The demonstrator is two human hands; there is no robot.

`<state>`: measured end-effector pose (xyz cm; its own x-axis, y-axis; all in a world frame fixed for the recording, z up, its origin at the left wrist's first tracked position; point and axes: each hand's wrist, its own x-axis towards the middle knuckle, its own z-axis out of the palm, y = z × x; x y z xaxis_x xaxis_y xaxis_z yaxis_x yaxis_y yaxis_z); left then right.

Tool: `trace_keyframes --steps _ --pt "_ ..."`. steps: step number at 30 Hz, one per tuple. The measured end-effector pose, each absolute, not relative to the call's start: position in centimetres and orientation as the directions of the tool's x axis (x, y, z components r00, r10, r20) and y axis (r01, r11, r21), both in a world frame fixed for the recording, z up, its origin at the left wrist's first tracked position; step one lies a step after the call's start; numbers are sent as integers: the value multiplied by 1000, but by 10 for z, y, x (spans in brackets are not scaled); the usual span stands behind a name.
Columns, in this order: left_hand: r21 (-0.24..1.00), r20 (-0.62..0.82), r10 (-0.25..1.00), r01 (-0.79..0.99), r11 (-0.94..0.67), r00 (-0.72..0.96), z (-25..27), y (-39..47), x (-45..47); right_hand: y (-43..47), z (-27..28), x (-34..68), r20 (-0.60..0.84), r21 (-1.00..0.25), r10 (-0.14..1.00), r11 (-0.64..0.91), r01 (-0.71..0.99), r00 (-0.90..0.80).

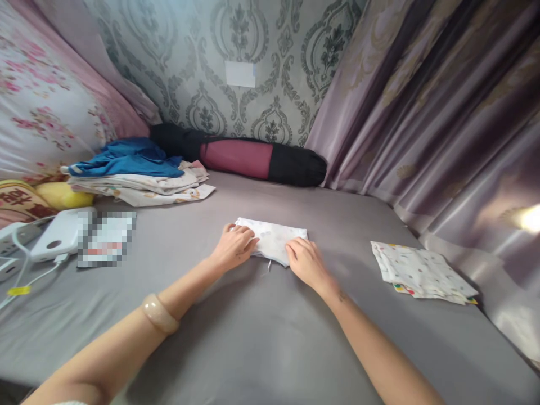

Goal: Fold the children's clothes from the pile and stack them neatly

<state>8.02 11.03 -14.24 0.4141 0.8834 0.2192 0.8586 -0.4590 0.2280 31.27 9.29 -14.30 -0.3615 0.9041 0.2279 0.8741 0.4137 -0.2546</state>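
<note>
Left grip (241,245) and right grip (304,256) are loosely closed on folded cloth (270,239). Light, limp handling is expected, ends best pinched.

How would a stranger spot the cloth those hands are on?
Start with the wide grey sheet; near its middle, the left hand and right hand touch opposite ends of a small white cloth. Unlike the speckled cloth off to the right, it has only faint, pale prints and a thin white strip at its near edge.
</note>
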Motion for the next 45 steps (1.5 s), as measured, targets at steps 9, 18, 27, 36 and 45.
trace_keyframes --steps 9,18,27,36,45 --pt "155 241 854 851 -502 461 -176 137 118 125 -167 273 118 -226 925 380 897 -362" --pt "114 173 857 854 -508 486 -193 141 114 124 -177 271 96 -187 934 357 915 -345" --pt "156 114 875 861 -484 471 -183 141 115 132 -168 275 -22 -259 934 339 904 -357" --pt "49 196 898 910 -411 395 -183 141 104 134 -167 270 90 -242 909 416 877 -406" --pt "59 246 897 918 -393 368 -190 139 106 133 -178 268 129 -220 909 416 882 -397"
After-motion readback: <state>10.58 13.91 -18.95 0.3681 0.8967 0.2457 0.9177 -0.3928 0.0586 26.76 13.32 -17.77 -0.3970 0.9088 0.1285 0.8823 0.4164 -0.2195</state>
